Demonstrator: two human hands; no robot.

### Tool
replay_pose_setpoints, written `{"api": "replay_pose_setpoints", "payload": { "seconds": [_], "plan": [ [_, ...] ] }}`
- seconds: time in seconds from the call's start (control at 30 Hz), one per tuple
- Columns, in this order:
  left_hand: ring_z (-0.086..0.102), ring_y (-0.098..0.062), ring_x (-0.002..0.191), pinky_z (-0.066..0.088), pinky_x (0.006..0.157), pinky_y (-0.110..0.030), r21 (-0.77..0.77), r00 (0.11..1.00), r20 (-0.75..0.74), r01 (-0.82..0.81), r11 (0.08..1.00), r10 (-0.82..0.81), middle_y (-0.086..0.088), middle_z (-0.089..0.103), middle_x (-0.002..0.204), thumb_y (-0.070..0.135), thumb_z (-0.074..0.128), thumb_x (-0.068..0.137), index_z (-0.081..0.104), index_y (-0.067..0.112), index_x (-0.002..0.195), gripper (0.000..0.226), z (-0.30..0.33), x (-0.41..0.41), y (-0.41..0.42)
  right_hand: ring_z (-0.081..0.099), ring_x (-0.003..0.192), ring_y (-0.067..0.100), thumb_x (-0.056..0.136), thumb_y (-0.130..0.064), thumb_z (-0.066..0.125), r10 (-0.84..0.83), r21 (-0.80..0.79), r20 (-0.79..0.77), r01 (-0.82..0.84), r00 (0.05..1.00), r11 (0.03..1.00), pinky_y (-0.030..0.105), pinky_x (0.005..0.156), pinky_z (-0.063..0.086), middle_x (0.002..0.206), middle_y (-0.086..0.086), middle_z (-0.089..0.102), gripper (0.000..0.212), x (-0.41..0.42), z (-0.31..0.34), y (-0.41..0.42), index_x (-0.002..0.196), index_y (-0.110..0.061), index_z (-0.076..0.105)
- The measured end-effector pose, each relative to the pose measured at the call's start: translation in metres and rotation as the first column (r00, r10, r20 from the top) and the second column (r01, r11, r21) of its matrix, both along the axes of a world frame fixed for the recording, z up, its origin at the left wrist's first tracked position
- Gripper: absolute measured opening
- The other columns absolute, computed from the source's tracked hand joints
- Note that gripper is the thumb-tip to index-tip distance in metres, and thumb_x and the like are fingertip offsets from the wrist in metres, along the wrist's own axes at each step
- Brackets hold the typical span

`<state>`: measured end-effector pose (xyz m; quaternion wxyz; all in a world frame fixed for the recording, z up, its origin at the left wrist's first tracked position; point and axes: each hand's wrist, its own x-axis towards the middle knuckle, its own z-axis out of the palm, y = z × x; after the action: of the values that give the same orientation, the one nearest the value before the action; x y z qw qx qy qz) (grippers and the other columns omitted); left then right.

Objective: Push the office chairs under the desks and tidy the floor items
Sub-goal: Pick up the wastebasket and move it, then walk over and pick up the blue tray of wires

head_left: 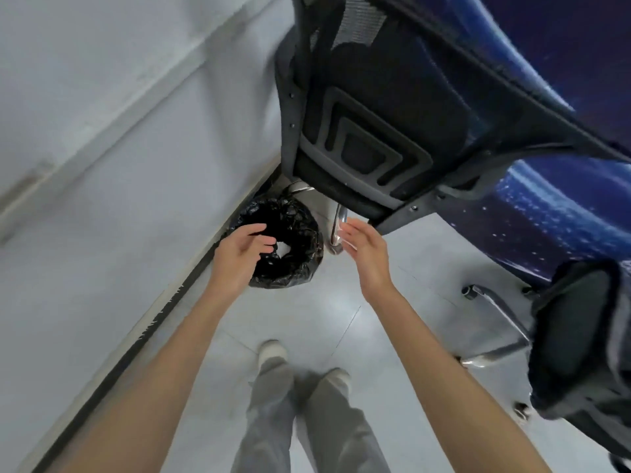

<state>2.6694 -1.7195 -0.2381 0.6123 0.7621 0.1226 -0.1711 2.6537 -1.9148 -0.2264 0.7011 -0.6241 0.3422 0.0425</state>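
Small round bin lined with crinkled black plastic bag [285, 247]: likely light, liner slippery. Your left hand [240, 254] and right hand [365, 254] hover, fingers apart, empty; grip rim both sides.

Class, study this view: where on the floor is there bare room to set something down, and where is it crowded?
Bare tiles lie between the lined bin, the person's shoes and the chair base at right. Crowded: the corner where the bin sits against the wall under the mesh chair back, with both open hands there.

2 office chairs [375, 131], 1 lined bin [286, 247], 2 hands [239, 254]
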Motion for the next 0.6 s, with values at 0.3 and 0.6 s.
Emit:
{"api": "replay_pose_setpoints", "payload": {
  "seconds": [0.3,0.6],
  "plan": [
    [0.067,-0.003,0.081,0.051,0.076,-0.015,-0.039,0.947,0.201,0.264,0.964,-0.251,0.01,0.07,0.088,0.009,0.043,0.096,0.059,0.014,0.109,0.022,0.174,-0.079,-0.057,0.064,0.089,0.016,0.093,-0.001,0.04,-0.24,0.057,0.106,0.235,0.965,0.97,0.024,0.086,0.051,0.095,0.005,0.067,0.023,-0.155,0.172,-0.086,0.098,-0.01,0.06],
    [0.066,-0.002,0.075,0.051,0.073,-0.016,-0.083,0.754,0.117,0.656,0.75,-0.647,0.016,0.073,0.078,0.005,0.041,0.095,0.061,0.012,0.101,0.022,0.192,-0.152,-0.133,0.065,0.096,0.021,0.094,-0.003,0.04,-0.663,0.024,0.07,0.664,0.745,0.748,0.027,0.088,0.052,0.101,0.009,0.068,0.025,-0.32,0.185,-0.099,0.097,-0.014,0.062]
  ]
}}
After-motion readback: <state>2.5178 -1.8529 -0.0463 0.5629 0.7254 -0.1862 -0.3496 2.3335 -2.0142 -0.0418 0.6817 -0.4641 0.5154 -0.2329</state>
